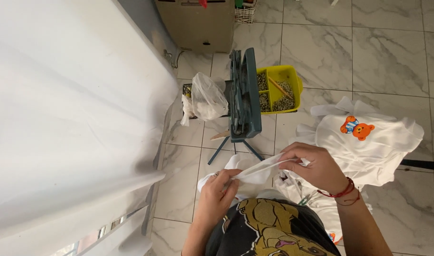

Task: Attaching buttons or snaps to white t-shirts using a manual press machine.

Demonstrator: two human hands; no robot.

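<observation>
A white garment [255,171] is stretched between my two hands above my lap. My left hand [218,195] pinches its left end, fingers closed on a folded edge. At the garment's right end my right hand [314,167] grips the cloth; a red string bracelet circles that wrist. Directly beyond my hands stands a dark green press machine [244,92] on thin blue legs. I wear a black shirt with a gold lion print [274,227].
A yellow divided tray [296,79] holding small metal rings sits right of the machine, a clear plastic bag [207,99] to its left. White garments with an orange bear print [368,142] lie on the marble floor at right. A white curtain [70,104] fills the left.
</observation>
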